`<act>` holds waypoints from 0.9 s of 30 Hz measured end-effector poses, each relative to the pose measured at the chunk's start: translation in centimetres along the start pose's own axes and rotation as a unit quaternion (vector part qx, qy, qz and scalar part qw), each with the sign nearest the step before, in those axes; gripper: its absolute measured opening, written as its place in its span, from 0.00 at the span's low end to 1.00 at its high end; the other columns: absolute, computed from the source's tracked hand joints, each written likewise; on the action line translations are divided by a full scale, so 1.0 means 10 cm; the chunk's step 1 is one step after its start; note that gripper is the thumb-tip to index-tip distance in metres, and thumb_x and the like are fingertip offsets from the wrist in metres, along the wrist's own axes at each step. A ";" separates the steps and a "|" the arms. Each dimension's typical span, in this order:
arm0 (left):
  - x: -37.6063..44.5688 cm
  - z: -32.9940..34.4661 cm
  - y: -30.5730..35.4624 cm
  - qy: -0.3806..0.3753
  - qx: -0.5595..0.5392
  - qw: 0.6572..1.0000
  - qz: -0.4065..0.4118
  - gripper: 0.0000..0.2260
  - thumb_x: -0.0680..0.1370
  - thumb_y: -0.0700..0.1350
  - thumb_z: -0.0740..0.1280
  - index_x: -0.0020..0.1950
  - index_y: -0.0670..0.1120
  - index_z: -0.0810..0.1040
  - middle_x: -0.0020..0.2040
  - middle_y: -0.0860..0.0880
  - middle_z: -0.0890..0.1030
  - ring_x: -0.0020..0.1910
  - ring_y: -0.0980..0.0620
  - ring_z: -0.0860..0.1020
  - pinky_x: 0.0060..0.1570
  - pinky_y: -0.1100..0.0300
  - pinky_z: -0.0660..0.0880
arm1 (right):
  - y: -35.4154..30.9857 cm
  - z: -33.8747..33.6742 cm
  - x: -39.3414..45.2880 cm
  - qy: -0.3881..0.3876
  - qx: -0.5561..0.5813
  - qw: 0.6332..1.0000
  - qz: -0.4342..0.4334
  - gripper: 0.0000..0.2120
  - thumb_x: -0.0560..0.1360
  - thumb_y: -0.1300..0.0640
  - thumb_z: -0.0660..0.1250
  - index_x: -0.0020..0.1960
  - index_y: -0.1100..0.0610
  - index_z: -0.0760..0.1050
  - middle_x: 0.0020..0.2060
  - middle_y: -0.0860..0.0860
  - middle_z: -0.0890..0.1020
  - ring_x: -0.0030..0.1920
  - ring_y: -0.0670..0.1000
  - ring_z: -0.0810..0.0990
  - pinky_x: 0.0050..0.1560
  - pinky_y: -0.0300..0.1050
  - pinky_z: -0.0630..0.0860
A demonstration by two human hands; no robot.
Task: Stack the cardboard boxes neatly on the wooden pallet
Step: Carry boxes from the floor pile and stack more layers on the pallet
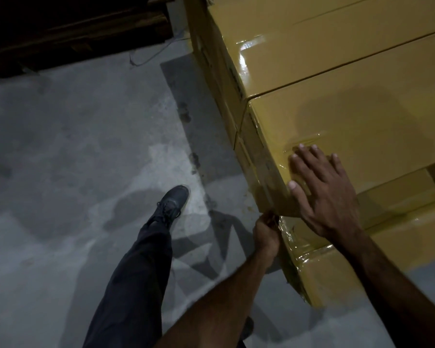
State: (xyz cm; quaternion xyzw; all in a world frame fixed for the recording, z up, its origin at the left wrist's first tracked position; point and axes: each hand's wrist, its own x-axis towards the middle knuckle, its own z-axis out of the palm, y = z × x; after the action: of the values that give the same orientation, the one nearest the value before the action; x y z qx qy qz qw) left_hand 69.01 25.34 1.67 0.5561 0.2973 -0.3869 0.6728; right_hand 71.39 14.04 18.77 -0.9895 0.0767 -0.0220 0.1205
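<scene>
A dim warehouse with a grey concrete floor [60,151]. The right hand [324,194] lies flat, fingers spread, on the near corner of the top box [349,116]. The left hand [266,234] is curled at that box's lower corner, pinching its edge or the tape there; which one is hard to tell. The box sits on a lower box [349,259], overhanging it slightly. To do this well, I'd press down and slide it until the edges line up. No pallet shows under the stack; dark timber [73,33] lies beyond
</scene>
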 end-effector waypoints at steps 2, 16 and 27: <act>-0.09 -0.08 0.05 -0.018 -0.014 1.000 -0.011 0.10 0.83 0.33 0.64 0.56 0.42 0.85 0.52 0.45 0.88 0.53 0.47 0.85 0.54 0.56 0.83 | 0.04 0.01 -0.15 0.023 -0.002 0.999 0.038 0.29 0.86 0.43 0.48 0.81 0.58 0.65 0.82 0.55 0.62 0.83 0.56 0.57 0.81 0.66 0.52; 0.22 -0.31 0.15 0.040 0.298 0.939 0.167 0.16 0.72 0.46 0.83 0.53 0.38 0.84 0.51 0.42 0.87 0.50 0.47 0.85 0.56 0.49 0.83 | -0.20 0.78 -1.32 0.007 0.207 0.887 0.414 0.33 0.85 0.51 0.62 0.85 0.54 0.52 0.83 0.53 0.61 0.79 0.59 0.66 0.75 0.60 0.70; 0.20 -0.25 0.13 0.043 0.393 0.885 0.245 0.05 0.76 0.40 0.78 0.48 0.40 0.86 0.47 0.44 0.87 0.50 0.43 0.84 0.56 0.50 0.79 | -0.18 1.11 -1.57 -0.175 0.218 0.897 0.341 0.27 0.80 0.60 0.65 0.78 0.54 0.65 0.74 0.55 0.73 0.71 0.59 0.74 0.70 0.56 0.74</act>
State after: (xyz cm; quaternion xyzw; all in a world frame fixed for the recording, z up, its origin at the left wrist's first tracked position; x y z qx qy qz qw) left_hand 71.23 27.55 0.18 0.8464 0.0038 -0.2706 0.4586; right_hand 56.82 20.89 8.03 -0.8393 0.3806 0.1781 0.3449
